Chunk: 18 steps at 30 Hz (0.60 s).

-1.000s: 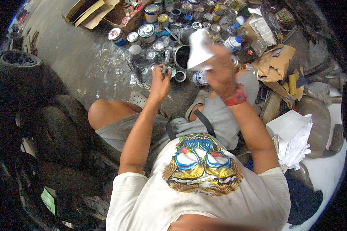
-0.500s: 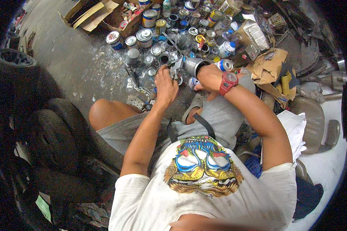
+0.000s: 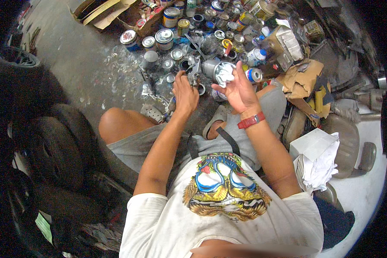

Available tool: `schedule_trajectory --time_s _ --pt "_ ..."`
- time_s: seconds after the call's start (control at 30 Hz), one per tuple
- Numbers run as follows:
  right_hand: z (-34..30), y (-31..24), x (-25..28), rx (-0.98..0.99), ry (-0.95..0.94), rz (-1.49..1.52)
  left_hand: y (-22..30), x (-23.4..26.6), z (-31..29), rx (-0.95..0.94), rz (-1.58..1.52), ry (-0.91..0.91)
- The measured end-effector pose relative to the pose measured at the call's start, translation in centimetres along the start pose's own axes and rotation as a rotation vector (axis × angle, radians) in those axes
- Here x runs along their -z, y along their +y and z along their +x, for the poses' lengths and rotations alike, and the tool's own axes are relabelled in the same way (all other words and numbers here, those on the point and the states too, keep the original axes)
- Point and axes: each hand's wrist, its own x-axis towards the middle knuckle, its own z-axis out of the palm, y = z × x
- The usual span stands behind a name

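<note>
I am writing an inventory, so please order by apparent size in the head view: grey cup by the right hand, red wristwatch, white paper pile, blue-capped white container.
1. White paper pile
2. Grey cup
3. Red wristwatch and blue-capped white container: alike in size, and nearness to the camera makes ranking unsure.

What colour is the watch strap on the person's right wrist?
Red: the watch strap shows best in the head view.

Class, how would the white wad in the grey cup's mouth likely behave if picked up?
The white wad is probably light and floppy, as it looks thin and creased. It may drag slightly coming out, being bunched in the mouth of the grey cup.
</note>
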Motion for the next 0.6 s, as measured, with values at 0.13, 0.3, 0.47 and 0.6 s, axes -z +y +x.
schedule_trajectory --time_s 0.13,0.3,0.47,0.6 --pt "1.4 0.9 -0.8 -0.007 0.092 -0.109 0.6 0.1 0.0 -0.084 -0.003 -0.023" --pt "0.4 -1.6 -1.1 0.095 -0.110 -1.611 0.6 0.5 0.5 -0.047 -0.044 0.000" --pt "-0.5 -4.8 1.1 0.564 -0.443 -2.272 0.1 0.5 1.1 -0.058 -0.010 -0.008" --pt "0.4 -2.8 1.8 0.382 -0.259 -1.987 -0.2 0.2 1.0 -0.118 0.015 0.005"
